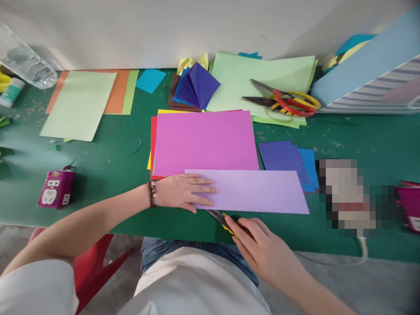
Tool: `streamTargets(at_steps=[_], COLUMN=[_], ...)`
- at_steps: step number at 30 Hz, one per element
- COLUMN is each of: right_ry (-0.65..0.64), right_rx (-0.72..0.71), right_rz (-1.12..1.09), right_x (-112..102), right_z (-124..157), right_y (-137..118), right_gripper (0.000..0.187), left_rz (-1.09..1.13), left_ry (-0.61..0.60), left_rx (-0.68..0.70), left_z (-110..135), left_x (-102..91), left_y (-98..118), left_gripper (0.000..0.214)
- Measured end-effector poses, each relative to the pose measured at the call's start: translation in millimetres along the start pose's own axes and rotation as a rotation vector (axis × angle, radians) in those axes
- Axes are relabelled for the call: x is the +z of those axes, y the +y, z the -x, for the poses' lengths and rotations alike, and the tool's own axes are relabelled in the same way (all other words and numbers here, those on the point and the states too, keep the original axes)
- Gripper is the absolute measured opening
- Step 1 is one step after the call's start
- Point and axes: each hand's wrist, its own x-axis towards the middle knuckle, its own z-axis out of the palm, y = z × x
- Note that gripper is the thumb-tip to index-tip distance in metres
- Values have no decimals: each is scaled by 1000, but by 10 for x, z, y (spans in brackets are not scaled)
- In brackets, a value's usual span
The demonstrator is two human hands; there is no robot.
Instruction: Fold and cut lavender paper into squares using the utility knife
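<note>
A long lavender sheet of paper (256, 190) lies near the front edge of the table, overlapping the bottom of a pink sheet (205, 140). My left hand (183, 191) rests flat on the left end of the lavender sheet, fingers spread. My right hand (259, 243) grips a utility knife (226, 224) with a dark blade and yellow on its handle. Its blade points up and left, with the tip at the sheet's front edge beside my left thumb. Whether the tip goes under the paper or into a fold cannot be seen.
Red and yellow sheets show beneath the pink one. Blue pieces (278, 155) lie right of it. Scissors (285, 103) rest on pale green sheets (236, 74) at the back. A purple box (56, 189), glue stick (12, 92) and bottle (29, 61) stand left; a blurred-out object (348, 192) lies right.
</note>
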Motion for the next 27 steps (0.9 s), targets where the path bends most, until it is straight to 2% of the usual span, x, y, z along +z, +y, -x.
streamTargets(at_steps=[4, 8, 13, 19, 27], right_ry=[-115, -215, -186, -201, -225], right_rx=[-78, -143, -166, -214, -149], right_rz=[62, 93, 69, 72, 28], right_x=[6, 25, 34, 34, 71], right_z=[9, 38, 51, 103, 163], right_y=[27, 75, 141, 176, 164], right_gripper=[44, 55, 64, 60, 60], left_rz=[-2, -14, 17, 56, 46], left_ry=[62, 66, 49, -11, 18], left_rx=[36, 43, 28, -4, 29], left_z=[8, 11, 11, 7, -4], left_x=[22, 42, 35, -5, -1], left_y=[-8, -15, -10, -2, -6], left_gripper=[47, 48, 49, 47, 48])
